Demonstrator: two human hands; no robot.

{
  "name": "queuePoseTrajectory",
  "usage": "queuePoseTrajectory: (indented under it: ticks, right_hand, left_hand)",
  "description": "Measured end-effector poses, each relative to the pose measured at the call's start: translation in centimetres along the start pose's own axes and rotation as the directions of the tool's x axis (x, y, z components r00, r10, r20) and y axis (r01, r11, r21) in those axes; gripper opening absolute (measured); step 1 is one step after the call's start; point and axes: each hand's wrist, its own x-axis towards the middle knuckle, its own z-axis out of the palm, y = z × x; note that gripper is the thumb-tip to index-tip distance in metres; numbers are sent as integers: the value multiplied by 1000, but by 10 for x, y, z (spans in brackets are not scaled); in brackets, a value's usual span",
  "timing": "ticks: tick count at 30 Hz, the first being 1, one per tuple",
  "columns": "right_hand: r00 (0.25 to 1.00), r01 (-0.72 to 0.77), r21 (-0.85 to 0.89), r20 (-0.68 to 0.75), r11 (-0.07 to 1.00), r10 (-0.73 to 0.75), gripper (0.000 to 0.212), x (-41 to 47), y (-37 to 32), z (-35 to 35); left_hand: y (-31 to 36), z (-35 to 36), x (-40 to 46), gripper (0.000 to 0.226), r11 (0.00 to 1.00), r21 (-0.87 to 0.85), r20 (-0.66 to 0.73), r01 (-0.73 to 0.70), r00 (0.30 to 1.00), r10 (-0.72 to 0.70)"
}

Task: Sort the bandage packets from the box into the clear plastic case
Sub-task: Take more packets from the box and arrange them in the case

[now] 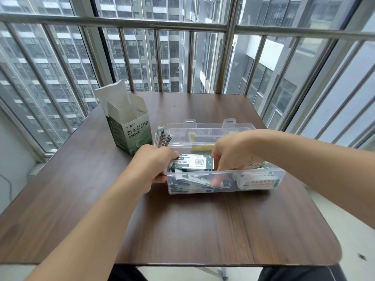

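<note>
On the dark wood table [182, 224], a clear plastic case [225, 180] was set with its lid tipped back toward the window railing [162, 27]. White-and-green bandage packets [191, 163] were piled inside it, one flat strip lying across the left end, more heaped at the right [257, 178]. An opened green-and-white box [129, 128], flaps up, was placed just beside the case's left rear corner. A fanned bundle of packets [162, 136] was clamped in the left hand [154, 161], which was pressed against the case's left wall. The right hand [229, 155] was reached down into the case; its fingertips were blurred behind the plastic, so its grip could not be told. Print on the packets was mostly too small to read. Bare table was left open toward the near edge and on both sides.
</note>
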Motion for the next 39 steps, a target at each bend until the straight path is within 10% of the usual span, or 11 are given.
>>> queuePoseTrajectory:
  ticks: [6,10,21,34,39]
  right_hand:
    - [997,33,-62,-71,998,-38,39,-2,7,4]
    - [997,44,-37,-66,998,-46,19,-7,6,4]
    - [951,11,-91,-307,996,-39,69,-29,1,11]
    - [981,-44,-157,-194,987,13,33,-20,-21,-9]
    - [990,-80,104,-107,991,91,30,-7,-26,-7]
  left_hand:
    - [-7,-6,-10,47,1000,11,170,-27,985,24]
    - [-16,-1,-13,30,998,-5,66,-61,996,62]
    - [-27,30,-41,13,965,-240,-129,-109,988,80]
    - [-15,44,-55,13,890,-451,-49,72,993,-106]
    - [-19,45,-52,13,898,-436,-56,52,995,-85]
